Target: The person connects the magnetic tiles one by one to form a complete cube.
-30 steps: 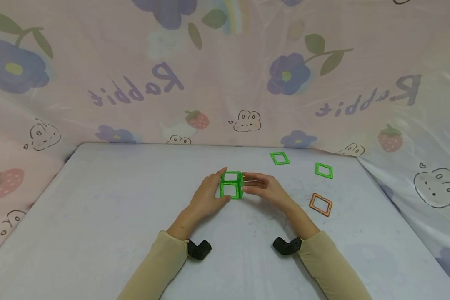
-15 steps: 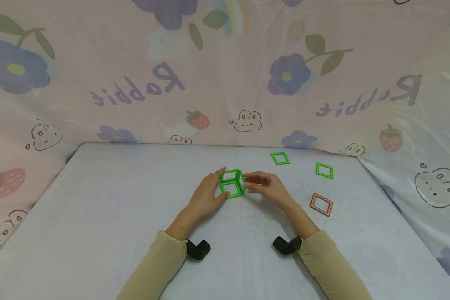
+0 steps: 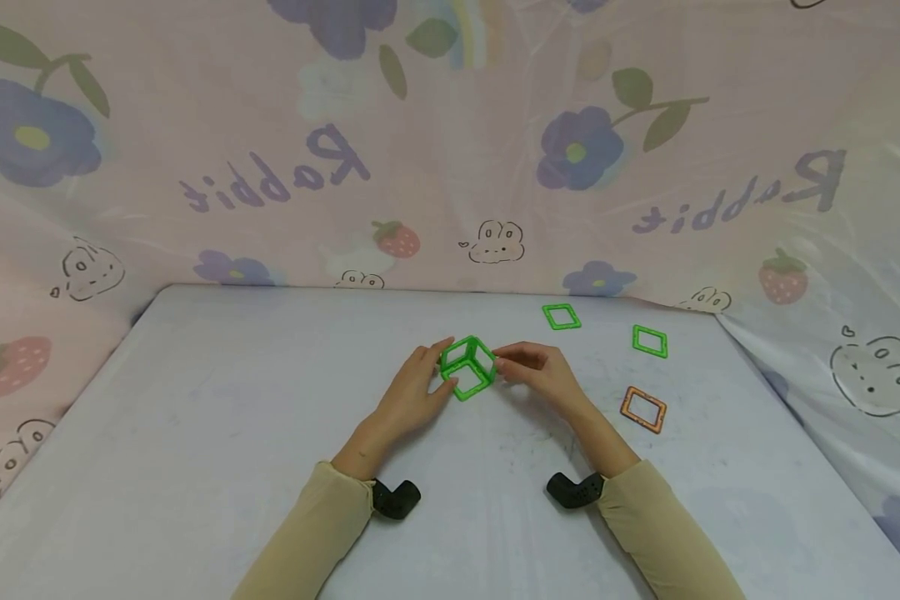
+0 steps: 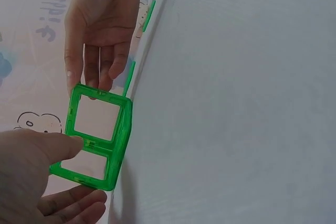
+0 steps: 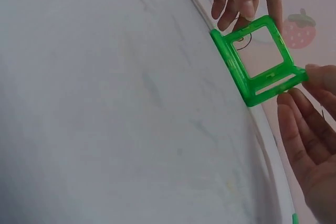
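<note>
A green box of square magnetic tiles point(image 3: 470, 360) stands between the two hands in the head view, one corner edge turned toward the camera. My left hand point(image 3: 411, 390) grips its left side, with the thumb on the near face. In the left wrist view that thumb lies over the crossbar between two tile frames of the box point(image 4: 97, 145), fingers behind. My right hand point(image 3: 542, 375) pinches the box's right edge between thumb and fingers. The right wrist view has this thumb at one corner of the box point(image 5: 236, 72) and fingertips just below it.
Two loose green square tiles lie at the back right, a farther tile point(image 3: 557, 306) and a nearer tile point(image 3: 635, 338). An orange square tile point(image 3: 626, 400) lies right of my right hand. A printed cloth point(image 3: 450, 167) hangs behind the white table point(image 3: 232, 433).
The green box has turned between the hands, from face-on to corner-on. My right fingers have moved slightly right and now pinch its right edge. The loose tiles stay put.
</note>
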Motion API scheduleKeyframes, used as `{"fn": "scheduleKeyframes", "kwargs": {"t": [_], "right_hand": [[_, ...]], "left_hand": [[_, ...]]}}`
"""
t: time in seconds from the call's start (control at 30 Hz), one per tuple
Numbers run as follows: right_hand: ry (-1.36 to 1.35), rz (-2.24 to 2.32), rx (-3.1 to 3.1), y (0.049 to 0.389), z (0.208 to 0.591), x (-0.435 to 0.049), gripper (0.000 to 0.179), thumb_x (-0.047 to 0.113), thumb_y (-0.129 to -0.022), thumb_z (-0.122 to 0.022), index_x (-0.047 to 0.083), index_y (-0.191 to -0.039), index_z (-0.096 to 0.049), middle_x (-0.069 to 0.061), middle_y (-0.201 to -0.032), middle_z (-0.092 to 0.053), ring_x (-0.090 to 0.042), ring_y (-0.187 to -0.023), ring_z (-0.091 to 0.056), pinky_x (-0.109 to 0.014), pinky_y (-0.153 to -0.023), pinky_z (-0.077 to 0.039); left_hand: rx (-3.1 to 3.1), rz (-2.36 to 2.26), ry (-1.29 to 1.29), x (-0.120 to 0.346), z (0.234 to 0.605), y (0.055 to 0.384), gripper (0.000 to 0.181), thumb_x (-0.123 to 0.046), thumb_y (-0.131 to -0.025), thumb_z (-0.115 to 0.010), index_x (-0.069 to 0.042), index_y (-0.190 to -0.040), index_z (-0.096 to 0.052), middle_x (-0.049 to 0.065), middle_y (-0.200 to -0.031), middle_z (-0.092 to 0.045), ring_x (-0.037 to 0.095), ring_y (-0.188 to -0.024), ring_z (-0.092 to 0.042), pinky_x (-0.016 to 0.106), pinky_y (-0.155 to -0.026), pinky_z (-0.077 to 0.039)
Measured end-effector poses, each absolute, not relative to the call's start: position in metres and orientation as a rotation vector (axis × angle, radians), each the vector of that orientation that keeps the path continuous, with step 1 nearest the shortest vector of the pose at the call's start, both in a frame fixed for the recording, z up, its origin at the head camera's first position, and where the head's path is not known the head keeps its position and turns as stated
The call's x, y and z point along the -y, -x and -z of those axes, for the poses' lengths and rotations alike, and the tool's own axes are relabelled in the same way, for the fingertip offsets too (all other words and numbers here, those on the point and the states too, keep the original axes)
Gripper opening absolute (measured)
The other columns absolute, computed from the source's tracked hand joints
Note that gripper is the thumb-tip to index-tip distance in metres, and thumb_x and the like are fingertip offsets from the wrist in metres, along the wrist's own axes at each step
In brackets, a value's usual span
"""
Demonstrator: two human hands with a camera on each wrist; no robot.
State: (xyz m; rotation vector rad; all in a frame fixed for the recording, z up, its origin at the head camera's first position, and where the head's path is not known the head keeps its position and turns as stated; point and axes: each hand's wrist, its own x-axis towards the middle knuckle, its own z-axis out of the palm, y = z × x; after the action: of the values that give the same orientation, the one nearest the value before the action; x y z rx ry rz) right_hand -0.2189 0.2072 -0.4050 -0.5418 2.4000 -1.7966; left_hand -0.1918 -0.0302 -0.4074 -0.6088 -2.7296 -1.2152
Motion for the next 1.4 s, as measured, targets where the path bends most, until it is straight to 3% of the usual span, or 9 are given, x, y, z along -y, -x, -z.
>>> {"fn": "scheduleKeyframes", "kwargs": {"t": [0.4,0.63,0.73,1.0,1.17,1.4], "right_hand": [[0.515,1.822,-2.399,0.2195,0.4053,-0.2069,0.027,0.011,-0.092,-0.064,-0.008,-0.112,-0.066,-0.031,-0.104,-0.065,-0.027,-0.085,-0.07,-0.037,-0.075,-0.056],[0.427,1.844,-2.389,0.2179,0.4019,-0.2041,0.028,0.016,-0.092,-0.065,-0.005,-0.112,-0.066,-0.027,-0.104,-0.067,-0.024,-0.086,-0.071,-0.036,-0.075,-0.056],[0.395,1.846,-2.393,0.2199,0.4047,-0.2045,0.031,0.019,-0.092,-0.066,-0.004,-0.112,-0.066,-0.026,-0.106,-0.067,-0.021,-0.086,-0.071,-0.033,-0.074,-0.056],[0.392,1.842,-2.379,0.2206,0.4048,-0.2045,0.033,0.016,-0.092,-0.065,-0.006,-0.115,-0.064,-0.03,-0.11,-0.065,-0.029,-0.092,-0.07,-0.035,-0.079,-0.056],[0.405,1.857,-2.367,0.2208,0.4051,-0.2048,0.033,0.013,-0.091,-0.066,-0.007,-0.117,-0.063,-0.029,-0.115,-0.063,-0.023,-0.089,-0.071,-0.031,-0.078,-0.056],[0.421,1.863,-2.366,0.2203,0.405,-0.204,0.036,0.013,-0.09,-0.067,-0.005,-0.121,-0.062,-0.027,-0.12,-0.062,-0.018,-0.091,-0.07,-0.032,-0.079,-0.056]], "left_hand": [[2.684,1.239,0.622,0.0302,0.41,0.1922,0.052,-0.011,-0.094,-0.061,-0.004,-0.142,-0.043,0.016,-0.105,-0.055,0.027,-0.097,-0.057,0.042,-0.086,-0.047],[2.609,1.267,0.653,0.0304,0.4098,0.193,0.048,-0.004,-0.092,-0.062,-0.002,-0.137,-0.047,0.017,-0.113,-0.054,0.028,-0.101,-0.06,0.039,-0.088,-0.05],[2.612,1.269,0.658,0.0307,0.4086,0.1926,0.051,-0.002,-0.09,-0.064,-0.002,-0.138,-0.047,0.016,-0.115,-0.054,0.026,-0.098,-0.062,0.037,-0.086,-0.05],[2.663,1.298,0.659,0.0305,0.4058,0.1923,0.066,0.001,-0.085,-0.069,-0.009,-0.144,-0.041,0.012,-0.121,-0.053,0.021,-0.096,-0.059,0.036,-0.083,-0.05],[2.676,1.33,0.684,0.0306,0.4048,0.1921,0.073,0.002,-0.083,-0.07,-0.012,-0.147,-0.038,0.012,-0.126,-0.051,0.022,-0.096,-0.058,0.037,-0.084,-0.049],[2.679,1.312,0.699,0.0295,0.4034,0.1916,0.071,-0.01,-0.084,-0.074,-0.011,-0.146,-0.04,0.013,-0.129,-0.05,0.023,-0.092,-0.059,0.037,-0.083,-0.049]]}}
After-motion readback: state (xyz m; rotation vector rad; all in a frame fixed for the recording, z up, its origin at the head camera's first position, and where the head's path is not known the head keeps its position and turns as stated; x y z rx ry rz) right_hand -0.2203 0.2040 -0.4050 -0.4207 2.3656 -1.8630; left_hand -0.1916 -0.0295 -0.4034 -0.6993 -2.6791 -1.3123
